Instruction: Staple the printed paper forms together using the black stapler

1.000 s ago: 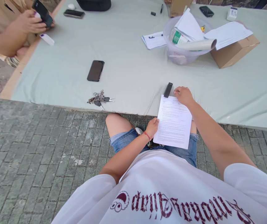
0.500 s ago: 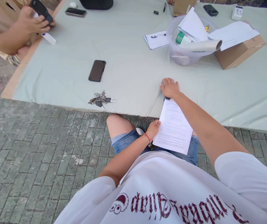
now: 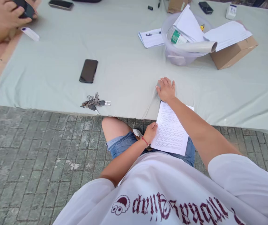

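Note:
Printed sheets of paper (image 3: 170, 131) hang over the table's front edge and above my lap. My left hand (image 3: 151, 132) is closed on their left edge, thumb on top. My right hand (image 3: 166, 89) lies flat on the tablecloth just beyond the top of the sheets, its fingers slightly spread. Under its heel, a small dark part shows at the sheets' top edge, mostly covered. To the left, a bunch of keys (image 3: 94, 102) and a black phone (image 3: 88, 71) lie on the table.
A clear plastic tub (image 3: 177, 57) holds papers, a bottle and a rolled tube. Beside it are a cardboard box (image 3: 235, 53) with a sheet on top and folded papers with a pen (image 3: 151, 38). Across the table's left corner, another person's hand (image 3: 6, 18) holds a dark phone.
The view has shifted, so the table's things sit further left in the picture. The sheets' far right corner now shows past my right forearm. Both hands keep nearly the same places.

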The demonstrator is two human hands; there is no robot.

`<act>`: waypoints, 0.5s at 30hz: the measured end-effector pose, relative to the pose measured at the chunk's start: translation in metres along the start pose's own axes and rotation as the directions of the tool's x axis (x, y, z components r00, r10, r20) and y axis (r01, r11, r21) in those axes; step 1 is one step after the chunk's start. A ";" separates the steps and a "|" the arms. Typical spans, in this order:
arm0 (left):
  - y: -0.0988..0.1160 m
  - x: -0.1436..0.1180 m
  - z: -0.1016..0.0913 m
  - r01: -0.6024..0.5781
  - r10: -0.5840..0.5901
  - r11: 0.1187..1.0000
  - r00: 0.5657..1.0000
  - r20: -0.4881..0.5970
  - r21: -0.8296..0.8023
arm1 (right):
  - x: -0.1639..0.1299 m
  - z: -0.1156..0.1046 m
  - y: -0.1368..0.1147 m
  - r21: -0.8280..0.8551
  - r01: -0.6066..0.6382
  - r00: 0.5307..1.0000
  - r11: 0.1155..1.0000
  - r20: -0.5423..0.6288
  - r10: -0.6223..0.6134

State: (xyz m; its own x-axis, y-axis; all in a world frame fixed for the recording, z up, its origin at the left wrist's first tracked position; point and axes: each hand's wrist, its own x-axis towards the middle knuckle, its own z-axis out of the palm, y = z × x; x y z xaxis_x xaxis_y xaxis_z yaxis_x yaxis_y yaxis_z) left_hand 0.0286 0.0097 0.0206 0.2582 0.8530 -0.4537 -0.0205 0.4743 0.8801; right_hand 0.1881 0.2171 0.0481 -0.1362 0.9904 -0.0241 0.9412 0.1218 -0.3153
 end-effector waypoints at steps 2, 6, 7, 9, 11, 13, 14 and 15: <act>-0.002 0.002 0.000 -0.011 0.012 1.000 1.000 -0.015 0.019 | 0.005 0.001 0.000 0.063 -0.020 0.998 0.998 -0.062 0.024; -0.005 0.005 -0.002 -0.023 0.025 0.998 0.999 -0.042 0.066 | 0.007 -0.014 0.016 0.234 -0.050 0.958 0.971 -0.265 0.113; -0.005 0.004 -0.003 -0.018 0.020 0.998 0.999 -0.046 0.057 | -0.001 -0.020 0.024 0.284 -0.058 0.933 0.957 -0.327 0.153; -0.006 0.001 -0.005 -0.005 0.006 1.000 0.998 -0.055 0.015 | -0.033 -0.034 0.043 0.396 -0.080 0.859 0.915 -0.438 0.265; -0.009 -0.005 -0.007 0.003 -0.005 0.999 0.998 -0.061 -0.034 | -0.088 -0.041 0.063 0.515 -0.114 0.776 0.850 -0.488 0.400; -0.013 -0.013 -0.010 0.007 -0.013 0.996 0.998 -0.066 -0.084 | -0.155 -0.037 0.079 0.622 -0.177 0.734 0.762 -0.432 0.523; -0.015 -0.016 -0.011 0.010 -0.018 0.994 0.997 -0.070 -0.113 | -0.190 -0.031 0.084 0.666 -0.231 0.734 0.709 -0.359 0.576; -0.018 -0.020 -0.013 0.014 -0.025 0.990 0.997 -0.075 -0.141 | -0.223 -0.024 0.086 0.694 -0.295 0.742 0.657 -0.266 0.615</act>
State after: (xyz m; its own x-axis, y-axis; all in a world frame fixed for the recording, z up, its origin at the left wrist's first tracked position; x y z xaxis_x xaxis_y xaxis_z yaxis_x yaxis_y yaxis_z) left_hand 0.0113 -0.0129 0.0116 0.1854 0.8549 -0.4845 -0.1527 0.5121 0.8452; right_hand 0.3073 0.0083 0.0491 0.5603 0.8273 0.0410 0.4435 -0.2579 -0.8584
